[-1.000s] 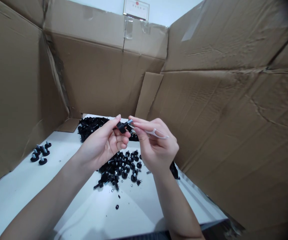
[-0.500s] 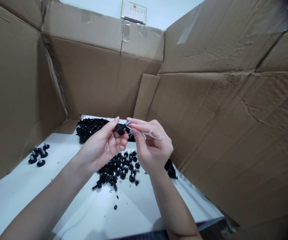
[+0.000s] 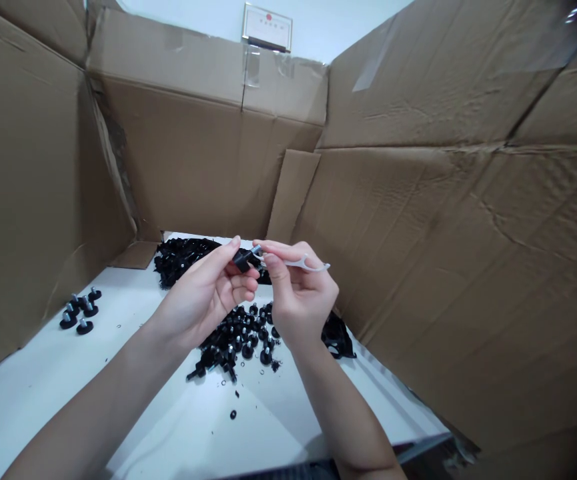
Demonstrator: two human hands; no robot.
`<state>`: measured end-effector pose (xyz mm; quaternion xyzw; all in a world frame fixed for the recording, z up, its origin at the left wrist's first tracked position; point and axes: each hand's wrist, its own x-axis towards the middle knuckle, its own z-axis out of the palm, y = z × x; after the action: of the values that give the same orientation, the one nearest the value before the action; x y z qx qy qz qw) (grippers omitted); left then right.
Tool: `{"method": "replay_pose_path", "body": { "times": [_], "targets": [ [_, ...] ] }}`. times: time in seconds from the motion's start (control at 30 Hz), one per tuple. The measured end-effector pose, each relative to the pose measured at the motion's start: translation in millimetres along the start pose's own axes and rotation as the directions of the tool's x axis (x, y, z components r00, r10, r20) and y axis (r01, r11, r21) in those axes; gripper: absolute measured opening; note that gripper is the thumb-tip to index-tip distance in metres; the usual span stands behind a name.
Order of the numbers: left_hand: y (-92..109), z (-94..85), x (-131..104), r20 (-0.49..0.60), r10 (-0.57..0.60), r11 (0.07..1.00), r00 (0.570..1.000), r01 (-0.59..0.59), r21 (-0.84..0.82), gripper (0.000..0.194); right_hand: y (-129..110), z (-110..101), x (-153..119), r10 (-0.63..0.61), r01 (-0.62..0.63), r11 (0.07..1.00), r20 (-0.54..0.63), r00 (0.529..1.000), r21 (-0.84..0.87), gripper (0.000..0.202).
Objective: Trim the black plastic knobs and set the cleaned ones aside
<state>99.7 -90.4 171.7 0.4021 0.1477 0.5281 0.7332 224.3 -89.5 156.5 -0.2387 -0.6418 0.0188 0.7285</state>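
My left hand (image 3: 218, 273) is closed on a black knob with a metal threaded stud (image 3: 243, 259), pinched between thumb and fingers; the stud points up and to the right. My right hand (image 3: 301, 287) grips a thin white plastic tool (image 3: 313, 265) with a forked or looped end. That tool's near tip reaches the stud, but whether it touches is hard to see behind the fingers. Below the hands lies a pile of black threaded-stud knobs (image 3: 241, 337) on the white table (image 3: 168, 413).
Several knobs (image 3: 84, 327) stand stud-up at the left. A heap of glossy black material (image 3: 181, 260) lies at the back, and a black plastic bag (image 3: 338, 337) at the right. Small rings and black scraps dot the tabletop. Cardboard walls (image 3: 183, 153) enclose the back and sides.
My right hand has shifted slightly left and down, its fingers curling more, so more of the white tool shows. My left hand holds the knob in nearly the same place.
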Motion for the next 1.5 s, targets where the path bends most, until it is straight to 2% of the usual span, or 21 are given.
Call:
{"method": "replay_pose_path", "body": {
  "times": [0.07, 0.23, 0.3, 0.47, 0.53, 0.6, 0.67, 0.73, 0.9, 0.97, 1.07, 1.13, 1.23, 1.27, 1.33, 1.37, 1.43, 1.5],
  "targets": [
    [-2, -0.4, 0, 0.008, 0.010, 1.000, 1.000, -0.010, 0.007, 0.021, 0, 1, -1, 0.038, -0.038, 0.999, -0.005, 0.999, 0.023, 0.011],
    [-10, 1.2, 1, 0.059, 0.017, 1.000, 0.998, -0.018, 0.010, 0.019, 2, 5, -4, 0.037, -0.036, 0.999, -0.038, 0.999, 0.038, 0.009],
    [-12, 2.2, 1, 0.048, 0.009, 1.000, 0.999, -0.009, -0.007, 0.021, 2, 6, -4, 0.042, -0.041, 0.999, -0.040, 0.998, 0.021, 0.008],
    [-7, 1.8, 2, -0.030, -0.010, 1.000, 0.999, 0.011, 0.025, 0.023, 3, -7, 5, -0.074, 0.074, 0.997, -0.022, 0.997, -0.003, 0.015],
    [-4, 0.4, 2, -0.032, 0.006, 0.998, 0.999, -0.004, 0.070, 0.024, 3, -14, 11, -0.156, 0.158, 0.986, 0.035, 0.987, -0.045, 0.027],
    [-1, -1.2, 2, -0.015, 0.023, 0.992, 1.000, -0.021, 0.128, 0.026, 4, -19, 15, -0.253, 0.270, 0.959, 0.176, 0.951, -0.084, 0.033],
    [1, -2.9, 3, 0.011, 0.035, 0.980, 0.999, -0.037, 0.194, 0.028, 5, -22, 18, -0.334, 0.379, 0.920, 0.309, 0.890, -0.097, 0.028],
    [1, -4.8, 3, 0.029, 0.070, 0.963, 0.997, -0.075, 0.261, 0.028, 6, -22, 18, -0.371, 0.432, 0.895, 0.353, 0.859, -0.111, 0.020],
    [0, -11.0, 6, 0.064, 0.098, 0.910, 0.993, -0.115, 0.398, 0.027, 5, -26, 19, -0.320, 0.426, 0.887, 0.424, 0.847, -0.181, 0.015],
    [-2, -13.4, 8, 0.067, 0.089, 0.886, 0.994, -0.110, 0.450, 0.029, 3, -29, 20, -0.251, 0.369, 0.903, 0.426, 0.869, -0.222, 0.016],
    [-5, -15.1, 10, 0.085, 0.115, 0.790, 0.990, -0.143, 0.596, 0.028, 4, -28, 20, -0.104, 0.211, 0.942, 0.369, 0.923, -0.262, 0.014],
    [-4, -15.2, 9, 0.112, 0.177, 0.702, 0.978, -0.206, 0.682, 0.024, 9, -27, 20, 0.009, 0.073, 0.963, 0.299, 0.954, -0.260, 0.010],
    [3, -17.2, 5, 0.136, 0.348, 0.604, 0.928, -0.333, 0.724, 0.020, 27, -31, 28, 0.142, -0.123, 0.970, 0.080, 0.987, -0.210, 0.004],
    [8, -19.4, 3, 0.131, 0.419, 0.575, 0.898, -0.375, 0.727, 0.018, 34, -35, 33, 0.163, -0.165, 0.968, -0.025, 0.986, -0.191, 0.003],
    [20, -26.5, 1, 0.118, 0.556, 0.517, 0.823, -0.453, 0.727, 0.016, 48, -49, 43, 0.170, -0.211, 0.964, -0.234, 0.957, -0.163, 0.004],
    [26, -30.9, 1, 0.103, 0.610, 0.499, 0.786, -0.482, 0.720, 0.017, 53, -57, 48, 0.163, -0.212, 0.966, -0.291, 0.943, -0.148, 0.006],
    [35, -39.0, 3, 0.096, 0.660, 0.485, 0.745, -0.521, 0.702, 0.022, 59, -71, 56, 0.141, -0.198, 0.970, -0.343, 0.929, -0.138, 0.008],
    [39, -43.0, 5, 0.101, 0.666, 0.482, 0.739, -0.530, 0.697, 0.028, 60, -78, 59, 0.131, -0.199, 0.965, -0.341, 0.931, -0.172, 0.009]
  ]
}}
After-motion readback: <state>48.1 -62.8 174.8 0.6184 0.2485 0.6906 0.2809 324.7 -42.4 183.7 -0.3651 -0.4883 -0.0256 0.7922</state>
